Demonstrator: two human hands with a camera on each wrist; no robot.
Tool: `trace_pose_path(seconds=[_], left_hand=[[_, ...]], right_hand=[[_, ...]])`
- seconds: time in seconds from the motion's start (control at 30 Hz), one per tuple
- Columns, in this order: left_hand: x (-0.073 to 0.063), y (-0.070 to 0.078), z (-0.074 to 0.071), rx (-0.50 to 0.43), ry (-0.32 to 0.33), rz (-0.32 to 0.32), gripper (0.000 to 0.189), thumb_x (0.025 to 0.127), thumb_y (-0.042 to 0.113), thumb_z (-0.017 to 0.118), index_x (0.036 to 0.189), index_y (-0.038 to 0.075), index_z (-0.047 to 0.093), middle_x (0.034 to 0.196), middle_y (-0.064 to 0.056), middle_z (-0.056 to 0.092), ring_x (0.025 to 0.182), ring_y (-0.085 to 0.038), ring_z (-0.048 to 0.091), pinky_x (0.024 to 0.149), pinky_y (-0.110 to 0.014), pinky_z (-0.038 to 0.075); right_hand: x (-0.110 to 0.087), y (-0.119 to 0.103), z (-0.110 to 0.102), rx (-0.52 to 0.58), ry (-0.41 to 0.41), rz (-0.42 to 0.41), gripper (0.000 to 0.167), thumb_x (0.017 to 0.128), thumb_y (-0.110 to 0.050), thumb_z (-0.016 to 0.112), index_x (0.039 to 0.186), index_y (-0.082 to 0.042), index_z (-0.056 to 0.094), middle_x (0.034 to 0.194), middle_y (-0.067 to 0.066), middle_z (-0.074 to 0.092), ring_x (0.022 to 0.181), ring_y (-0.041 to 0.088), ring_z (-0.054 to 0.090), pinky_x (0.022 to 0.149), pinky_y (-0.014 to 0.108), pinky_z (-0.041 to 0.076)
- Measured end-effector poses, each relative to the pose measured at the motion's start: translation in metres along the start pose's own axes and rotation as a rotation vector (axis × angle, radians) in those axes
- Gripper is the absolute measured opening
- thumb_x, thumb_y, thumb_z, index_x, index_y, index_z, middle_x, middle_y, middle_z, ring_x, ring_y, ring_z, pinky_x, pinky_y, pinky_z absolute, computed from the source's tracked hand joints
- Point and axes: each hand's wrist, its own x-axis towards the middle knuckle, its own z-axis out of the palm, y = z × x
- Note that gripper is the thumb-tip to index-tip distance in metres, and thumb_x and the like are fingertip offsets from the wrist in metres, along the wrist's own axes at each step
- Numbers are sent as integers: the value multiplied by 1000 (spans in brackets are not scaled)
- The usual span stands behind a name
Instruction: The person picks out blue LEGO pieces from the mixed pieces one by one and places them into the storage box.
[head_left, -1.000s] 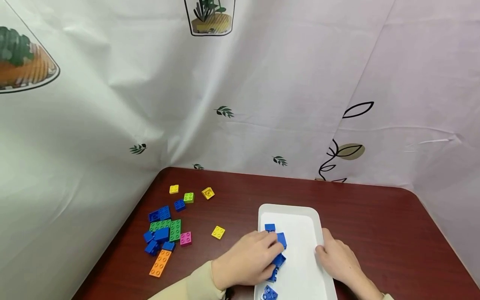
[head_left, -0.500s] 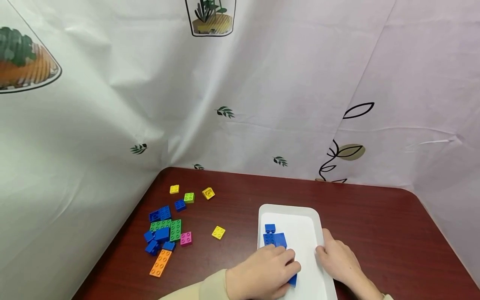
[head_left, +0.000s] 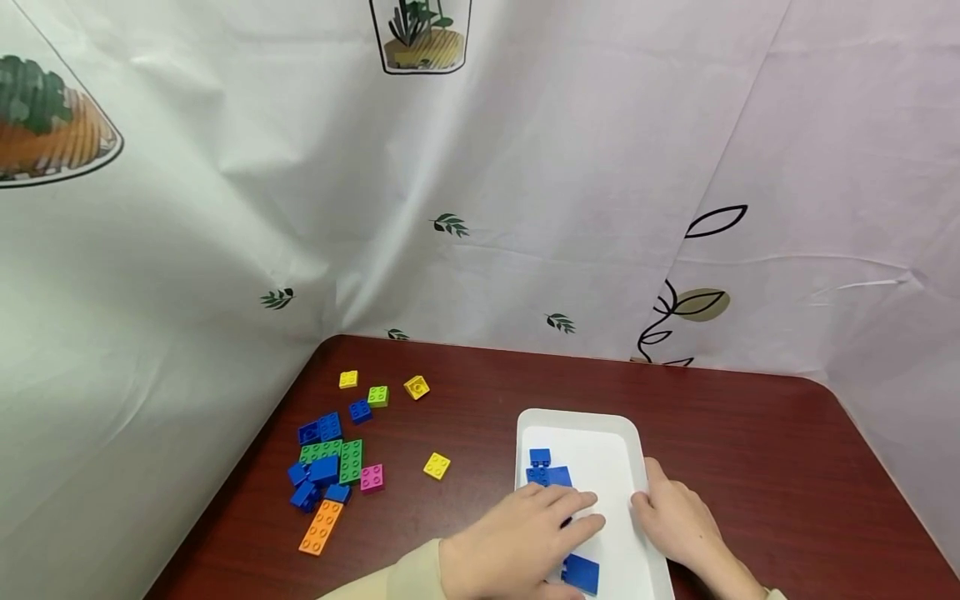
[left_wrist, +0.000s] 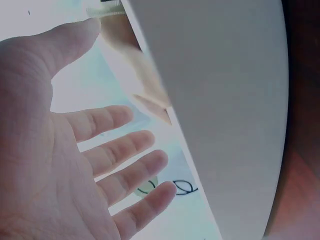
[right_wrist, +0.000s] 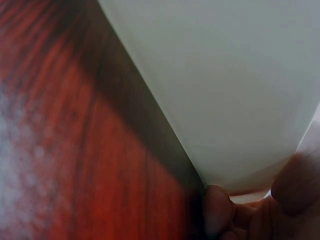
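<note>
Toy building bricks lie in a white tray [head_left: 609,475] on the table. Over its near left part is my left hand [head_left: 517,533], fingers straight and spread. The palm [left_wrist: 55,155] faces the camera in the left wrist view, with nothing held. A flat blue brick [head_left: 581,574] shows just beside its thumb side. Beyond its fingertips are a small blue brick [head_left: 540,457] and more blue bricks [head_left: 558,476]; others are hidden under the hand. My right hand [head_left: 678,517] grips the tray's right rim, thumb on top; the right wrist view shows its fingers [right_wrist: 218,210] at the tray's side.
Left on the dark red table [head_left: 465,383] lies a cluster of blue bricks [head_left: 323,469], green bricks [head_left: 350,460] and an orange brick [head_left: 321,527]. A pink brick [head_left: 372,477] and a yellow brick [head_left: 437,466] lie nearer the tray. A patterned curtain [head_left: 480,167] hangs behind.
My left hand has moved nearer and to the right over the tray, then its curled fingers have spread. A blue brick has shifted right along the tray. The right hand has stayed on the rim.
</note>
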Motion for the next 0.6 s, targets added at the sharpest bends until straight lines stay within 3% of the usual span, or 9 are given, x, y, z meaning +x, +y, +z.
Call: trace_pose_path(seconds=[0.3,0.6], left_hand=[[-14,-20,-6,-67,60,-107,71,97,65,47,153,22,40,155,1,40,138,-16,43,110,-40,41],[-36,-53,-10,-49,199,-273,72,93,59,60,150,17,44,149,-4,46,131,-21,49,102,-46,47]], right_hand=[[1,0,-2,-29,-8,4,51,93,-11,55,137,8,42,82,12,68,57,17,51,50,35,41],[0,0,-3,-42,-5,-3,50,93,-12,55,137,7,42,85,13,69,60,17,52,53,36,42]])
